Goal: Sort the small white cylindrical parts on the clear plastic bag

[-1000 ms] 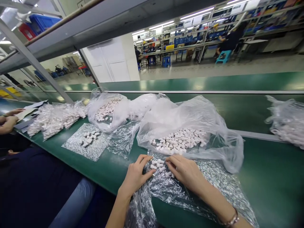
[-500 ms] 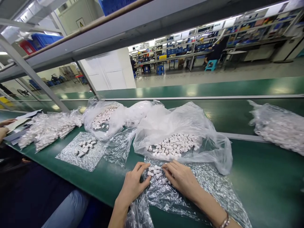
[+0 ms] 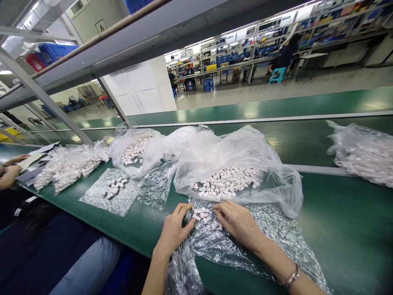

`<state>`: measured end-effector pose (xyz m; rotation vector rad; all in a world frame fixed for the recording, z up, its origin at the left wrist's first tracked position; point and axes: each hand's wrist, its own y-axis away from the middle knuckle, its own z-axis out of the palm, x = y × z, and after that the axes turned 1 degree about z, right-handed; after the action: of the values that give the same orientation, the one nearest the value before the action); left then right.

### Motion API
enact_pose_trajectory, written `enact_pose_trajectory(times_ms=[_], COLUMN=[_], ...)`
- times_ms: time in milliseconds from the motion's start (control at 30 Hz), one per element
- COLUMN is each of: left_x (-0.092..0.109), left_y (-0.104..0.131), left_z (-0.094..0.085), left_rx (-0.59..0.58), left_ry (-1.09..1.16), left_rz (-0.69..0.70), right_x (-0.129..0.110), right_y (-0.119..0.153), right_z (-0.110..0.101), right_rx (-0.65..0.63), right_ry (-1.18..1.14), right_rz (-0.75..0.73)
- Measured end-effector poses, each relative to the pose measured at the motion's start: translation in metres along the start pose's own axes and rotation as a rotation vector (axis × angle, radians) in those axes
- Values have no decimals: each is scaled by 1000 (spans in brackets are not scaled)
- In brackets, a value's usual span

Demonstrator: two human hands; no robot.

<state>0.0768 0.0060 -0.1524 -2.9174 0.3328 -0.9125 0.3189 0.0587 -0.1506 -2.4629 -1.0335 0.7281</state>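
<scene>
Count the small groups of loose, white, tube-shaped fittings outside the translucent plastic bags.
2: a near group between left hand and right hand; a farther group leftward. More may be hidden.

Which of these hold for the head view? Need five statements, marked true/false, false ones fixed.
1. The left hand and right hand are on either side of a small cluster of white parts. True.
2. The bracelet is on the left arm. False: it is on the right arm.
3. The large bag beyond the hands holds more parts. True.
4. The bench top is white. False: it is green.
5. A second cluster lies left of the left hand. True.
</scene>
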Motion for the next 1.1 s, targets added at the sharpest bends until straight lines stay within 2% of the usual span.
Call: enact_pose_trajectory(times_ms=[533,933,1100], left_x=[-2,-4,0], left_y=[1,0,1], left_z=[2,9,6], left_rx=[-1,51,56], left_ry=[-99,-169,-133], left_rz=[94,90,58], right_x=[-1,-8,-9], right_y=[-1,-4,-8], right_z=[1,9,14], right_rx=[-57,-98,-82], right_ry=[-25,4,51], right_rz=[12,-10,40])
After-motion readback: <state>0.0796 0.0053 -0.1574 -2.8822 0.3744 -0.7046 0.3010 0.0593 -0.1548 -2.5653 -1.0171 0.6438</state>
